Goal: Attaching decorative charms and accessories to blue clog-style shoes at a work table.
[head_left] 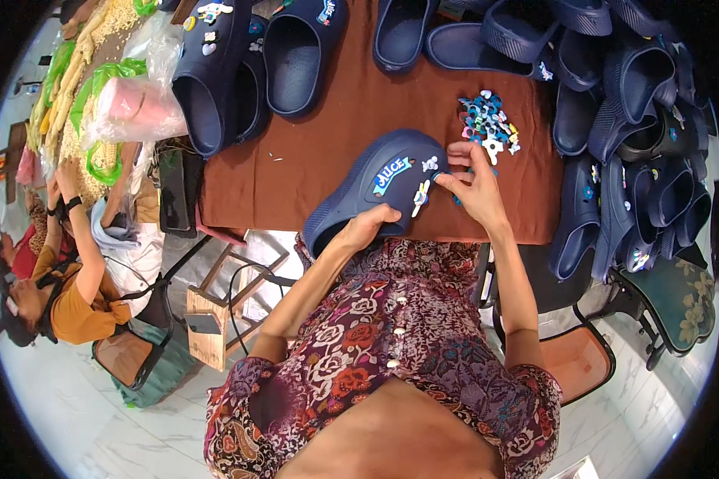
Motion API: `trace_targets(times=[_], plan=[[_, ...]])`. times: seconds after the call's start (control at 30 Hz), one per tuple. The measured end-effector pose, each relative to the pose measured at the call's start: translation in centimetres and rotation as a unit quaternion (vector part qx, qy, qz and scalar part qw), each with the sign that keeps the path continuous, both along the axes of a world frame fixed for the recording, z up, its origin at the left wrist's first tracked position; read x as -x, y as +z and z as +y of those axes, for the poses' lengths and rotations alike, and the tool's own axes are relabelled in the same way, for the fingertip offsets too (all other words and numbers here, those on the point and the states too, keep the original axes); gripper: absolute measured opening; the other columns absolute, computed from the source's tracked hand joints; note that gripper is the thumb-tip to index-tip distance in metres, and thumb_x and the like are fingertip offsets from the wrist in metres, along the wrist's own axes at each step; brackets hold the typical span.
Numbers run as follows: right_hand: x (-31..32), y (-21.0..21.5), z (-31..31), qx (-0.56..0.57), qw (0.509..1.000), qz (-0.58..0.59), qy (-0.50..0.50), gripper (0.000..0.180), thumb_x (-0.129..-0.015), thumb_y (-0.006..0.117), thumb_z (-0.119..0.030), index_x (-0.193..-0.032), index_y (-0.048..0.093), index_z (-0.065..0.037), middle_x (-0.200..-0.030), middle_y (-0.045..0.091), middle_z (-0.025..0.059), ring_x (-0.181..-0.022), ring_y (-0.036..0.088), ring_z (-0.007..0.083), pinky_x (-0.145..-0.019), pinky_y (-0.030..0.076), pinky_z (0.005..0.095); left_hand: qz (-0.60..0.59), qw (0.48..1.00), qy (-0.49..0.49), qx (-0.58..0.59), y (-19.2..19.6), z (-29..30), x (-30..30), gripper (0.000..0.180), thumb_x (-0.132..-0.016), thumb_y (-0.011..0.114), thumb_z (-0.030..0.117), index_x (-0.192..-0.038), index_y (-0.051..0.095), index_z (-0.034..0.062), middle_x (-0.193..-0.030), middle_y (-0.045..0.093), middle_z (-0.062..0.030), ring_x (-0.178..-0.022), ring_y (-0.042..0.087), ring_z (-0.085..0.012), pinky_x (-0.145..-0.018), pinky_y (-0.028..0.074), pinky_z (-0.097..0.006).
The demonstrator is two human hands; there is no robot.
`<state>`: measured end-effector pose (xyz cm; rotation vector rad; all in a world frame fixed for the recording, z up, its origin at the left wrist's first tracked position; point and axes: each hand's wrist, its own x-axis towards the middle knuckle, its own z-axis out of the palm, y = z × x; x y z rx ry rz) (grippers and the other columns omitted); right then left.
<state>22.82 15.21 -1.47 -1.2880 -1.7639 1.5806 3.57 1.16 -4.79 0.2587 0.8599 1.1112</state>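
A navy blue clog (355, 180) is tilted over the near edge of the brown cloth, its toe pointing up and to the right. My left hand (366, 227) grips its near side, thumb on top. Fixed to the clog's upper are a blue-and-white lettered charm (392, 176), a white-and-yellow figure charm (420, 196) and a small grey-white charm (430, 164). At the toe, my right hand (473, 184) pinches a small shoe charm, of which only a teal bit shows by the thumb. Beyond that hand lies a pile of loose colourful charms (486, 120).
Navy clogs (303, 60) line the table's far edge, and more clogs (635, 80) are heaped on the right. A dark phone (178, 190) lies at the left edge. Further left, a person (80, 295) in a mustard top reaches toward bags and pale pieces. A wooden stool (208, 327) stands below.
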Motion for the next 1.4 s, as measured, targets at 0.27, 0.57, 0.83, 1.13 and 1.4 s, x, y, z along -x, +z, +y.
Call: trace_targets(times=[0.27,0.57,0.83,1.13,1.4], plan=[[0.5,0.6,1.8,0.031,0.991,0.027,0.128,0.056,-0.084,0.072,-0.006,-0.135,0.048,-0.004,-0.131,0.057,0.0153,-0.121,0.057,0.0259,-0.093,0.052,0.0375,0.043,0.999,-0.014,0.021,-1.3,-0.6,0.4,0.047,-0.078,0.057,0.007,-0.124,0.057,-0.0038,-0.120,0.064,-0.0113,-0.109,0.060,-0.0224,-0.099,0.045,-0.036],[1.4,0.8,1.5,-0.003,0.986,-0.032,0.166,0.059,-0.084,0.066,0.001,-0.138,0.041,-0.006,-0.132,0.054,0.0159,-0.122,0.054,0.0270,-0.092,0.050,0.0362,0.170,0.983,-0.043,0.048,-0.5,-0.9,0.5,0.025,-0.083,0.063,0.021,-0.098,0.067,0.0020,-0.098,0.063,-0.0017,-0.091,0.055,-0.0140,-0.087,0.043,-0.030],[2.5,-1.5,-0.1,-0.017,0.997,0.033,0.071,0.053,-0.090,0.066,-0.009,-0.139,0.044,-0.005,-0.134,0.050,0.0151,-0.124,0.052,0.0280,-0.094,0.050,0.0369,0.016,0.998,0.053,0.037,0.5,0.3,0.9,0.052,-0.078,0.055,0.016,-0.124,0.056,-0.0076,-0.122,0.064,-0.0156,-0.112,0.060,-0.0275,-0.102,0.043,-0.041],[1.4,-1.4,-0.7,0.043,0.995,0.060,0.068,0.052,-0.090,0.072,-0.018,-0.135,0.050,-0.003,-0.128,0.059,0.0131,-0.118,0.057,0.0235,-0.093,0.053,0.0351,-0.200,0.970,0.140,-0.013,2.8,0.7,2.2,0.057,-0.079,0.053,0.011,-0.131,0.047,-0.0101,-0.131,0.057,-0.0210,-0.119,0.057,-0.0338,-0.106,0.042,-0.044],[1.3,-0.3,-0.3,0.020,0.995,0.053,0.087,0.053,-0.087,0.073,-0.013,-0.134,0.051,-0.005,-0.125,0.061,0.0118,-0.115,0.059,0.0212,-0.091,0.052,0.0330,-0.117,0.991,0.064,0.025,0.7,-1.1,2.2,0.054,-0.077,0.057,0.009,-0.126,0.053,-0.0108,-0.126,0.061,-0.0189,-0.118,0.058,-0.0301,-0.105,0.042,-0.041]])
